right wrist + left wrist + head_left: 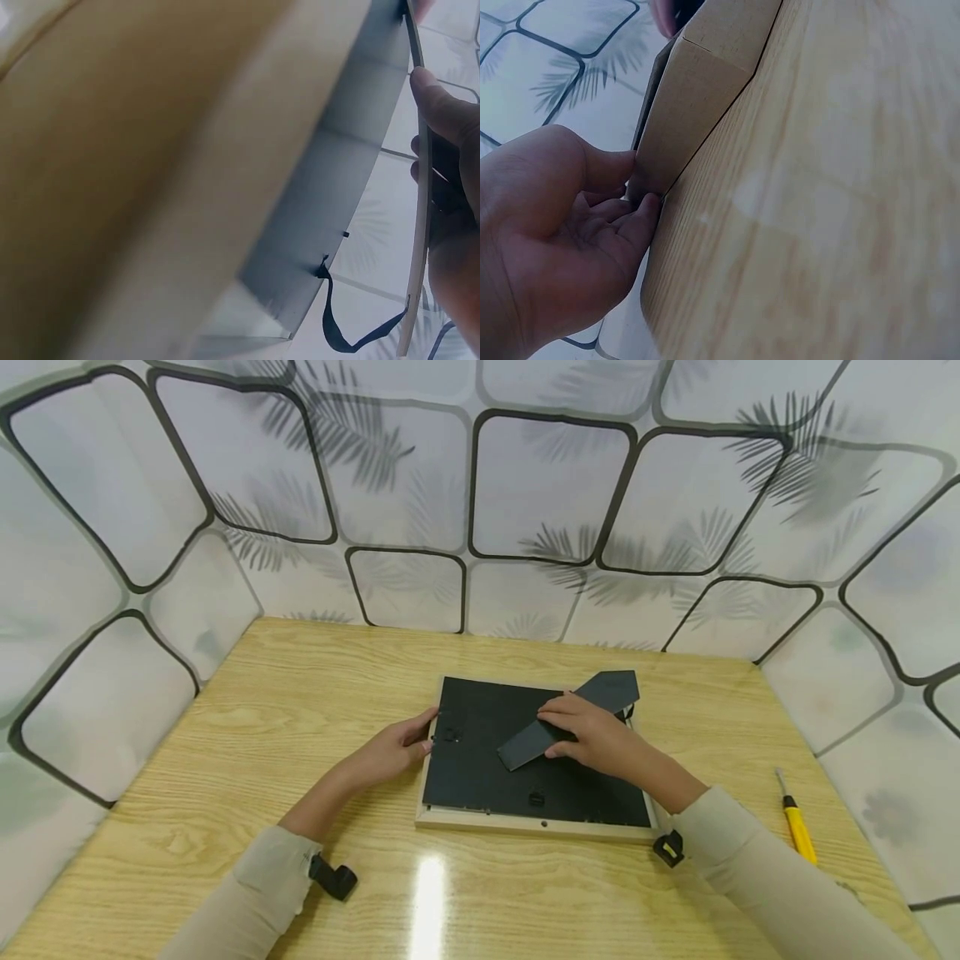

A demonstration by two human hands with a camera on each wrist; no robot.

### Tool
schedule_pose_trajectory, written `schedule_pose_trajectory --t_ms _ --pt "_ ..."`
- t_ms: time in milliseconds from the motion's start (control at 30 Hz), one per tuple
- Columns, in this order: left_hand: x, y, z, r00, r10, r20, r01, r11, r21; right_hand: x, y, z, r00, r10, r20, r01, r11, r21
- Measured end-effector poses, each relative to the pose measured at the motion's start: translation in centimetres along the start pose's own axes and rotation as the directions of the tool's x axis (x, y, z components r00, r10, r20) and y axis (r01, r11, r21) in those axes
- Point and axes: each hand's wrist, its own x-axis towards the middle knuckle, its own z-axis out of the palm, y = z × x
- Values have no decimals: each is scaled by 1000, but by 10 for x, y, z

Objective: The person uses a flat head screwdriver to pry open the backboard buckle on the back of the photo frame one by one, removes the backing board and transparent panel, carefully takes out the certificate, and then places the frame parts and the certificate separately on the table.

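Observation:
A picture frame (pixel 480 819) of light wood lies back side up on the table, its black backing board (pixel 480 777) showing. On the left, my left hand (pixel 390 750) holds the frame's side edge, thumb near the top and fingers low against the wood, as the left wrist view also shows. My right hand (pixel 600 735) grips the black easel stand (pixel 613 689) by its edges. In the right wrist view the stand (pixel 418 240) is swung away from the board, joined to it by a dark ribbon (pixel 329 311). My palm hides part of the stand.
A yellow-handled screwdriver (pixel 800 835) lies on the wood-grain table (pixel 300 693) to the right. A small object (pixel 847 888), too unclear to name, sits beside my right sleeve. Patterned panels (pixel 405 477) stand around the back and sides of the table.

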Motion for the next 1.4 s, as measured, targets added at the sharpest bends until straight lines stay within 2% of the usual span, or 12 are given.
schedule_pose_trajectory --t_ms 333,533,733,1000,1100,1167,1333,1400 --pt "0 -2 -1 1000 3 3 -3 1000 -7 -6 2 3 997 68 20 -68 998 -17" --pt "0 0 0 1000 0 10 0 1000 -18 -18 2 3 981 190 27 -191 981 30" --pt "0 0 0 1000 -16 12 16 1000 -20 -42 4 1 930 368 5 -365 921 139" --pt "0 -1 0 1000 -18 12 18 1000 -18 -80 11 -1 879 466 -101 -442 876 194" --pt "0 0 0 1000 -18 11 19 1000 -13 -93 11 -5 853 510 -112 -478 849 225" --pt "0 1 0 1000 -19 12 19 1000 -16 -100 12 -7 832 544 -106 -508 825 246" --pt "-1 2 1 999 -32 10 33 999 -36 -109 14 -11 770 638 -14 -598 728 335" --pt "-1 2 1 999 -36 5 36 998 -43 -110 15 -11 757 654 14 -613 702 361"
